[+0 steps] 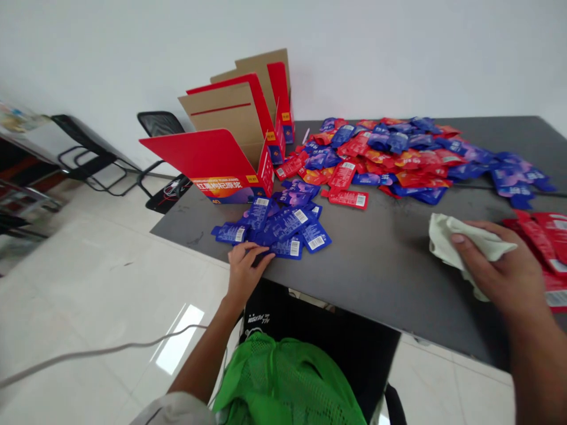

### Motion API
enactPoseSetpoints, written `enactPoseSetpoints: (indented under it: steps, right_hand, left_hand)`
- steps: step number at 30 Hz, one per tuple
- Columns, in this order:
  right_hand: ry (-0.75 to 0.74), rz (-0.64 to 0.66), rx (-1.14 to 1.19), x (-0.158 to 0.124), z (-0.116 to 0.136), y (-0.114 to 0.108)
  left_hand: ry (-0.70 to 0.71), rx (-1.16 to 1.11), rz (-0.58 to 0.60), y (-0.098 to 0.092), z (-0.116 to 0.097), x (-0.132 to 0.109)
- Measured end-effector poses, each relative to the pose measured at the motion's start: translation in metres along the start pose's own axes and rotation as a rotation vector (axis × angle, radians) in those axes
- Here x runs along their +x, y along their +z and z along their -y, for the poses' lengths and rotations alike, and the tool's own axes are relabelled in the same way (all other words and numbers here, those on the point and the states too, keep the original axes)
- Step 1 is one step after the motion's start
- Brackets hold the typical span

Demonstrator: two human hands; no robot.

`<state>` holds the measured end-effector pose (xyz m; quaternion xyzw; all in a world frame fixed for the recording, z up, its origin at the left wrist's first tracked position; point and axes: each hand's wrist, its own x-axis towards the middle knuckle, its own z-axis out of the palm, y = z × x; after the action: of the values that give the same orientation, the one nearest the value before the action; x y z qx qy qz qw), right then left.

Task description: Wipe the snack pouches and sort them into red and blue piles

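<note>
At the table's near edge, my left hand rests against a loose pile of blue pouches, its fingers stretched out and a little apart. The fingertips touch the end of the nearest pouch; no firm grip on it shows. My right hand is closed around a crumpled pale cloth, thumb on top, over the right part of the table. Just beyond the blue pile stands an open red carton with its lid raised. A red pouch lies flat to the right of that pile.
More open cartons stand behind the first. A large heap of mixed red and blue pouches covers the back of the grey table. Red pouches lie at the right. Chairs and a cable are at the left.
</note>
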<state>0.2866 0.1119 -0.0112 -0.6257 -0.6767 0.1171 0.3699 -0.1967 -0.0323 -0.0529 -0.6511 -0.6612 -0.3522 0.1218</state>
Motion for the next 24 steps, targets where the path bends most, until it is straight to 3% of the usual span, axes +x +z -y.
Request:
enactPoseSetpoints:
  steps: [6, 8, 11, 14, 16, 18, 21, 24]
  right_hand:
    - [0.178, -0.044, 0.139, -0.007, 0.009, -0.01]
    - [0.25, 0.01, 0.179, -0.009, 0.01, -0.014]
    - [0.287, 0.143, 0.267, -0.011, 0.012, -0.017]
    - [0.295, 0.266, 0.288, -0.012, 0.014, -0.018]
    - [0.294, 0.312, 0.276, -0.012, 0.015, -0.017]
    - [0.285, 0.359, 0.284, -0.013, 0.016, -0.016]
    - [0.277, 0.412, 0.315, -0.012, 0.015, -0.013]
    - [0.264, 0.44, 0.341, -0.012, 0.013, -0.011]
  left_hand:
    - [0.009, 0.014, -0.136, 0.003, 0.0, -0.007]
    - [0.009, -0.031, -0.198, 0.003, -0.016, -0.001]
    - [0.089, -0.2, -0.216, 0.008, -0.057, 0.023]
    - [0.182, -0.303, 0.034, 0.024, -0.106, 0.067]
    - [0.241, -0.269, 0.281, 0.044, -0.134, 0.101]
    - [0.287, -0.19, 0.43, 0.067, -0.153, 0.133]
    - [0.354, -0.008, 0.594, 0.102, -0.167, 0.167]
    - [0.372, 0.046, 0.649, 0.127, -0.166, 0.184]
